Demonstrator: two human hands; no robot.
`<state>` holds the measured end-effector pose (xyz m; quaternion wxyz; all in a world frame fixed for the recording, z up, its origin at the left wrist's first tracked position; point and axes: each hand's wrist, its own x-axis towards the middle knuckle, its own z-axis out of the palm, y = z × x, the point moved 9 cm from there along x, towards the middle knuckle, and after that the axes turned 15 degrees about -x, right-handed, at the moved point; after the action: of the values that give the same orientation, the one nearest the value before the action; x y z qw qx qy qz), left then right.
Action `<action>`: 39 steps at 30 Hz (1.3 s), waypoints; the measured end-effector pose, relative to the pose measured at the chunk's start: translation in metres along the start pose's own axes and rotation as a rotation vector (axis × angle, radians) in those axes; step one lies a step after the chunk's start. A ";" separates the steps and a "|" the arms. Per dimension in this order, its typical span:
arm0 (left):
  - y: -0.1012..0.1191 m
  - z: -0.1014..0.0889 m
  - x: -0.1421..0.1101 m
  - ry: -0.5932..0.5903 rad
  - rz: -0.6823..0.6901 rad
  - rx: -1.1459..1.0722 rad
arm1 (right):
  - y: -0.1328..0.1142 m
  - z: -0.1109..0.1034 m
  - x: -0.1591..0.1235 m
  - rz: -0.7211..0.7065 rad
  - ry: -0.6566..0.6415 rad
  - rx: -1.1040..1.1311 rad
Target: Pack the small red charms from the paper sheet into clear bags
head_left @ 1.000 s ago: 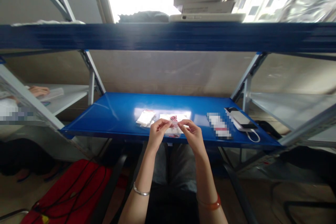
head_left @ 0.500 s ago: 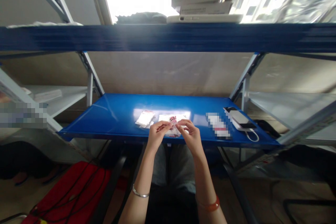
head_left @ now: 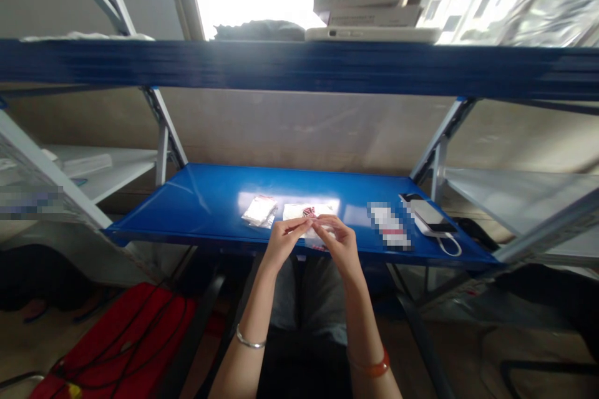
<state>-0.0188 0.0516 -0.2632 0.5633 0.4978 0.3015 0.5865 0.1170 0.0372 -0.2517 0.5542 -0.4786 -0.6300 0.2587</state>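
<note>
Over the front part of the blue table (head_left: pixel 210 199), my left hand (head_left: pixel 285 240) and my right hand (head_left: pixel 340 240) meet fingertip to fingertip. Both pinch the top edge of a small clear plastic bag (head_left: pixel 316 242), which hangs below the fingers with some dark red bits near its bottom. Just beyond the fingertips, small dark red pieces (head_left: pixel 309 212), too small to name, lie on a white sheet or bag (head_left: pixel 291 211). To the left of my left hand rests a stack of clear plastic bags (head_left: pixel 259 211).
On the right are a blurred white item (head_left: pixel 389 225) and a white device with a black screen (head_left: pixel 427 215), a white cable (head_left: pixel 452 245) looping from it. A blue shelf beam (head_left: pixel 281 65) crosses above. A red case with black cables (head_left: pixel 116 336) stands low on the left.
The small bag now hangs lower and slightly further right below my fingertips. Both hands keep their pinch close together. The view has tilted slightly.
</note>
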 end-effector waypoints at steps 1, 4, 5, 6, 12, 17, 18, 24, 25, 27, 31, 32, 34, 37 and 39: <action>-0.001 0.002 0.000 -0.015 0.005 -0.004 | -0.001 -0.001 0.000 0.003 -0.002 0.008; -0.001 0.005 0.000 -0.024 0.026 0.017 | 0.001 -0.001 0.000 0.040 -0.016 0.034; 0.000 0.005 0.000 -0.016 0.039 0.032 | 0.001 -0.001 0.001 0.054 -0.018 0.043; 0.002 0.005 -0.001 -0.009 0.055 0.048 | 0.002 -0.001 0.001 0.067 -0.017 0.052; 0.008 0.006 -0.001 0.041 0.112 0.081 | 0.007 -0.001 0.001 0.127 -0.008 0.134; -0.002 0.005 0.001 0.069 0.072 0.048 | 0.011 -0.004 0.000 0.148 -0.010 0.178; -0.006 0.005 0.002 0.064 0.053 0.034 | 0.013 -0.005 0.000 0.156 -0.014 0.177; -0.020 0.009 0.002 0.047 -0.024 -0.016 | 0.024 -0.020 0.001 0.165 0.051 0.083; -0.023 0.009 0.002 0.057 -0.040 -0.034 | 0.024 -0.021 0.001 0.150 0.062 0.060; -0.029 0.010 0.002 0.085 -0.070 -0.073 | 0.024 -0.023 0.001 0.125 0.068 0.013; -0.037 0.011 0.003 0.141 -0.085 -0.140 | 0.029 -0.023 0.001 0.140 0.023 -0.026; -0.038 0.011 0.003 0.155 -0.084 -0.156 | 0.030 -0.023 0.001 0.153 0.007 -0.024; -0.041 0.010 0.003 0.177 -0.091 -0.183 | 0.033 -0.023 0.000 0.180 -0.028 -0.025; -0.048 0.008 0.003 0.201 -0.121 -0.212 | 0.037 -0.018 -0.003 0.192 -0.100 -0.012; -0.050 0.007 0.003 0.195 -0.128 -0.211 | 0.040 -0.014 -0.006 0.185 -0.146 0.009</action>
<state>0.0062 0.0620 -0.3060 0.6168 0.3564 0.3228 0.6232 0.1425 0.0455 -0.2847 0.4828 -0.5120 -0.6207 0.3456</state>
